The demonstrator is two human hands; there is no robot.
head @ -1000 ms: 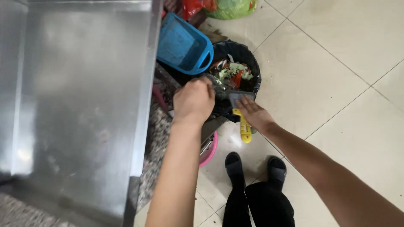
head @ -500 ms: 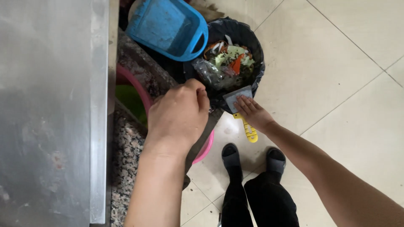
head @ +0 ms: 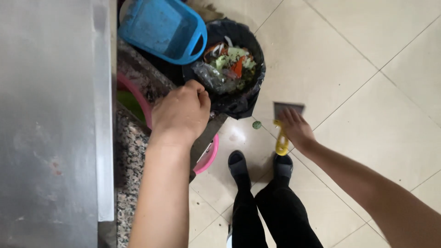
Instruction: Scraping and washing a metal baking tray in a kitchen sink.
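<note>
The steel counter fills the left side of the view, with a speckled granite ledge running along its right edge. The tiled floor covers the rest.

A black bin lined with a dark bag stands on the floor near the ledge. It holds vegetable scraps in green, white and orange, plus a crumpled clear wrapper. A blue basket rests beside the bin, overlapping its upper left rim. A pink basin sits under the ledge, partly hidden by it and by my arm.

My legs in black trousers and both black slippers stand on the floor below the bin.

My left hand is closed into a loose fist over the edge of the ledge, just beside the bin's bag. I cannot tell whether the fingers pinch the bag or anything else.

My right hand is lowered toward the floor, well apart from the bin. Its fingers are curled around the yellow handle of a scraper. The scraper's flat grey blade shows above my fingertips, pointing away from me.

A small green scrap lies on the floor between the bin and the scraper.
</note>
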